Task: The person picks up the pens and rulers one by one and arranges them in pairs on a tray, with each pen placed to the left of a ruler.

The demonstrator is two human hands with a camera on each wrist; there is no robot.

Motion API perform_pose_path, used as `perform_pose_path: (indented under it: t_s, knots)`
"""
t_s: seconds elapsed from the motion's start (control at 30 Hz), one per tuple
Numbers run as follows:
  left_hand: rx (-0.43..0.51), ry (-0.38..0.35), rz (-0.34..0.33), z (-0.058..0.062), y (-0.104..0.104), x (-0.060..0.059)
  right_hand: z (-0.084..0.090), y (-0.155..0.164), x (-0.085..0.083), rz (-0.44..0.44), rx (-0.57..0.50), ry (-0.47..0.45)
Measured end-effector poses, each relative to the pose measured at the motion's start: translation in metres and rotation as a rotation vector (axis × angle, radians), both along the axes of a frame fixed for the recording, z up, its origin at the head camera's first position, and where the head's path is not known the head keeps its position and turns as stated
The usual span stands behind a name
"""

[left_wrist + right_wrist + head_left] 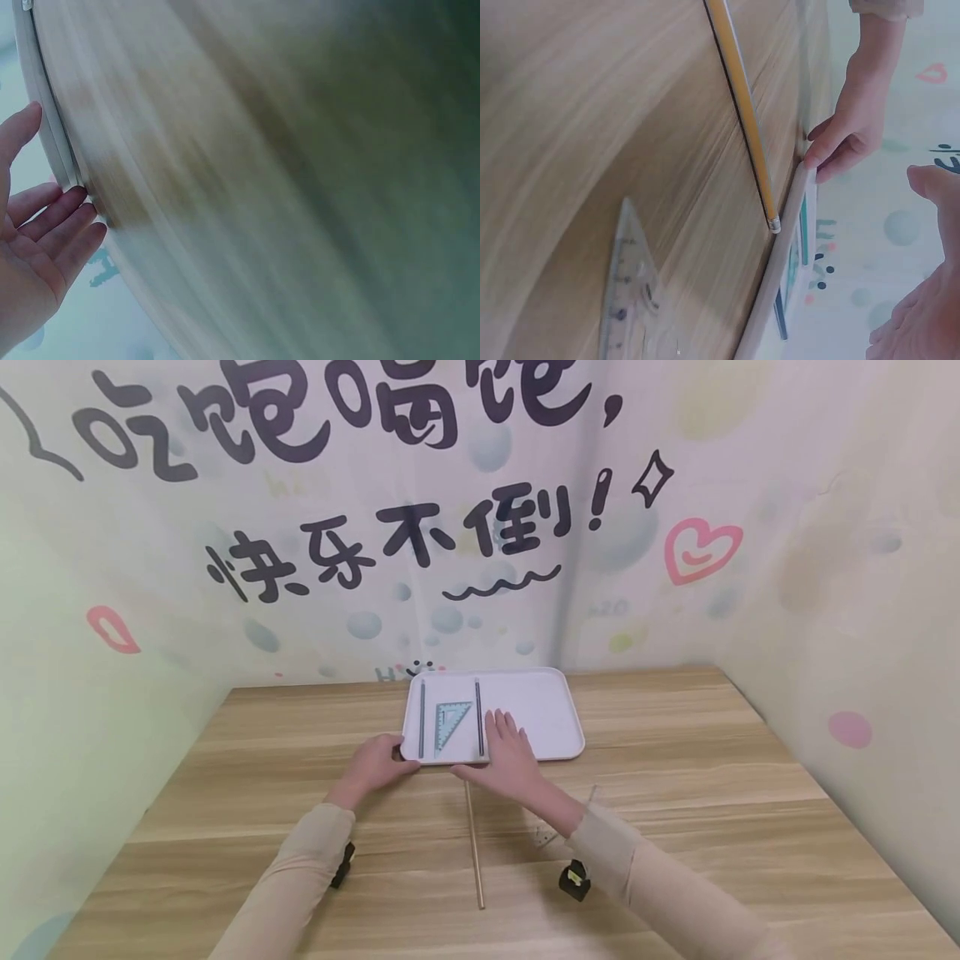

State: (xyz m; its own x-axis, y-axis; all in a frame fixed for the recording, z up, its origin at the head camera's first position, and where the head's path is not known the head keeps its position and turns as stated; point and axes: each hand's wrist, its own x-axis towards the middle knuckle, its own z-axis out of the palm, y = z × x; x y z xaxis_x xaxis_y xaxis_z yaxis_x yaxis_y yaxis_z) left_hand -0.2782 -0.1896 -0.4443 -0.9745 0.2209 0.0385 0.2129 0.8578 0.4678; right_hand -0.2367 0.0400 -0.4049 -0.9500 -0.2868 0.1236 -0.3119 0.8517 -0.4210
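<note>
My left hand (372, 764) grips the front left corner of a white tray (543, 727); in the right wrist view its thumb and fingers (832, 146) close on that corner. My right hand (512, 762) is over the tray's front edge, fingers extended and thumb spread, holding nothing. Its fingertips are right beside a dark pencil (480, 718) on the tray. A blue-grey pencil (422, 718) lies along the tray's left side, and a light blue set square (452, 722) sits between the two pencils.
A yellow pencil (742, 101) lies on the wooden table (247, 760), its eraser end close to the tray. Right of it, partly under the right forearm, is a clear set square (630, 307). Black wrist-camera mounts (575, 881) show at the wrists. Behind the table hangs a printed wall cloth (480, 627).
</note>
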Motion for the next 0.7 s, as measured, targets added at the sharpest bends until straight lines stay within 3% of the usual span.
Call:
perform_pose_path:
  t_s: [0.7]
  knots:
    - [0.004,-0.007,0.000,0.001,0.001,0.001,0.012,0.044,0.031,0.033,-0.129,0.023]
